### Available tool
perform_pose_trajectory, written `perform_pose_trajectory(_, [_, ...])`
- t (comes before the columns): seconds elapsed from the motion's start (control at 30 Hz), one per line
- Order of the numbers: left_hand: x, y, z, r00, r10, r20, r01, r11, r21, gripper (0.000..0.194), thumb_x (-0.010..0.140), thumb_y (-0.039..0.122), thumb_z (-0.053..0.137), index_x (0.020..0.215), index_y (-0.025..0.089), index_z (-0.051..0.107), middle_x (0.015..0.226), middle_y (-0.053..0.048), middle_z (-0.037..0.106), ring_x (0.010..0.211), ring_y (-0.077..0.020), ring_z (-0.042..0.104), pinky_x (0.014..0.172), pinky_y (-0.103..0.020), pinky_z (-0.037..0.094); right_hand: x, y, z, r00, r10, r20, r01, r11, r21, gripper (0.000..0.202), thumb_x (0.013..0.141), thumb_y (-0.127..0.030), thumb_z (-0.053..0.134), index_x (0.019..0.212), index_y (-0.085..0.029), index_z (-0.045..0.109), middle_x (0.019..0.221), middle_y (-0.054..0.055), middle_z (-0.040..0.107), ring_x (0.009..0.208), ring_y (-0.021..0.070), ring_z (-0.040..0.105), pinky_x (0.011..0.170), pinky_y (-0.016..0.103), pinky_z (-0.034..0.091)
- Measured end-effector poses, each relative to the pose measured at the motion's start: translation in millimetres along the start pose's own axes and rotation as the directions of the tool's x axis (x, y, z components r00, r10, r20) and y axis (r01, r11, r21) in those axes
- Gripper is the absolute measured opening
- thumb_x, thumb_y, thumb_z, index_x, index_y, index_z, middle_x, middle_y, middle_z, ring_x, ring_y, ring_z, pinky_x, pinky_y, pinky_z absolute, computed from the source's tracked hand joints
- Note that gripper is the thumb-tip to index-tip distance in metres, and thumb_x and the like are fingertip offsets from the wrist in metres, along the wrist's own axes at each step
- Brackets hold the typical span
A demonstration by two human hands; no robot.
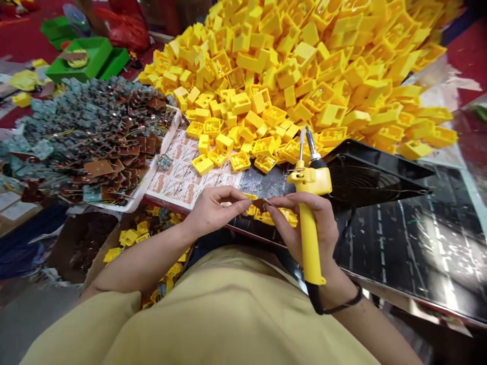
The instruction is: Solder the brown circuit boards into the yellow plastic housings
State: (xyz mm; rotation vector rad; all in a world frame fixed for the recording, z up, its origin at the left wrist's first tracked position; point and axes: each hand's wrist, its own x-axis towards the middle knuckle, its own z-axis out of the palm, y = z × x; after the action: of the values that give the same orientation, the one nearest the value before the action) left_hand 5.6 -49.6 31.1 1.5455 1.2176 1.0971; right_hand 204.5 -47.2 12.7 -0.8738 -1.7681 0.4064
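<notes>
My left hand (217, 212) is closed in a pinch, thumb against forefinger, at the left edge of a small brown circuit board (261, 203). The right thumb and forefinger pinch the board's other edge. A yellow soldering gun (312, 243) rests in my right hand (326, 223), its metal tip pointing up and away, a black cord hanging from the handle's lower end. Just beneath the board, at the table's near edge, lie yellow plastic housings (272, 218), partly hidden by the fingers.
A large heap of yellow housings (266, 86) covers the table's back. At left, a white tray (142, 190) is piled with wired circuit boards (95, 137). A black ribbed holder (369, 175) stands at right. Green bins (81, 58) are far left; a box below holds yellow parts (133, 235).
</notes>
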Motion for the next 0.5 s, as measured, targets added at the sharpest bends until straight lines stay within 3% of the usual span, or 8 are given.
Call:
perform_pose_trajectory(0.13, [-9.1,-5.6,1.7,0.968,0.251,-0.007,-0.244,0.949,0.2,0.022,0.092,0.032,0.064,0.101,0.018,0.079,0.106,-0.01,0.079,0.098,-0.0185,0.075,0.087,-0.028,0.06,-6.3,5.1,-4.6,0.99,-0.137,0.016,0.138,0.988,-0.072,0.045,0.082,-0.006,0.074,0.117,-0.027,0.057,0.099,0.001,0.075,0.084,0.0161,0.075,0.079,0.028,0.064])
perform_pose_trajectory(0.2, [-8.6,-4.6,1.4,0.947,0.322,-0.023,-0.31,0.927,0.209,0.02,0.093,0.028,0.063,0.099,0.018,0.079,0.103,-0.009,0.079,0.097,-0.0171,0.075,0.089,-0.027,0.059,-8.4,5.0,-5.9,0.979,-0.196,0.049,0.2,0.976,-0.084,0.046,0.081,-0.004,0.074,0.117,-0.028,0.059,0.099,0.002,0.076,0.083,0.0171,0.075,0.076,0.028,0.064])
perform_pose_trajectory(0.23, [-6.9,-3.9,1.0,0.953,0.3,-0.038,-0.289,0.941,0.176,0.02,0.093,0.028,0.063,0.096,0.018,0.08,0.099,-0.008,0.08,0.093,-0.0161,0.075,0.086,-0.026,0.058,-9.4,4.4,-6.4,0.975,-0.216,0.06,0.221,0.971,-0.088,0.046,0.08,-0.004,0.074,0.117,-0.028,0.06,0.099,0.002,0.076,0.083,0.0177,0.075,0.075,0.029,0.065])
perform_pose_trajectory(0.3, [-1.7,-2.8,-0.3,0.988,0.154,-0.025,-0.153,0.987,0.053,0.021,0.091,0.033,0.066,0.091,0.018,0.081,0.091,-0.007,0.08,0.084,-0.0147,0.073,0.079,-0.024,0.057,-11.7,2.4,-7.8,0.967,-0.243,0.077,0.248,0.966,-0.077,0.049,0.08,-0.003,0.074,0.119,-0.03,0.06,0.101,0.002,0.076,0.084,0.0188,0.075,0.074,0.03,0.065])
perform_pose_trajectory(0.37, [4.0,-2.7,-1.9,0.994,-0.025,0.103,0.036,0.994,-0.101,0.029,0.087,0.045,0.071,0.088,0.018,0.081,0.086,-0.006,0.079,0.079,-0.0151,0.071,0.073,-0.024,0.056,-13.5,-0.4,-9.7,0.961,-0.254,0.11,0.259,0.965,-0.035,0.051,0.082,-0.005,0.073,0.122,-0.033,0.059,0.105,0.0,0.076,0.089,0.0196,0.075,0.076,0.033,0.066])
perform_pose_trajectory(0.5, [7.7,-4.5,0.5,0.907,-0.164,0.387,0.326,0.856,-0.4,0.047,0.069,0.064,0.082,0.083,0.019,0.082,0.084,-0.007,0.078,0.079,-0.0176,0.071,0.073,-0.027,0.057,-13.2,-9.1,-10.2,0.961,-0.233,0.151,0.231,0.972,0.034,0.048,0.083,-0.006,0.072,0.121,-0.033,0.058,0.103,-0.003,0.076,0.087,0.0181,0.075,0.076,0.032,0.066])
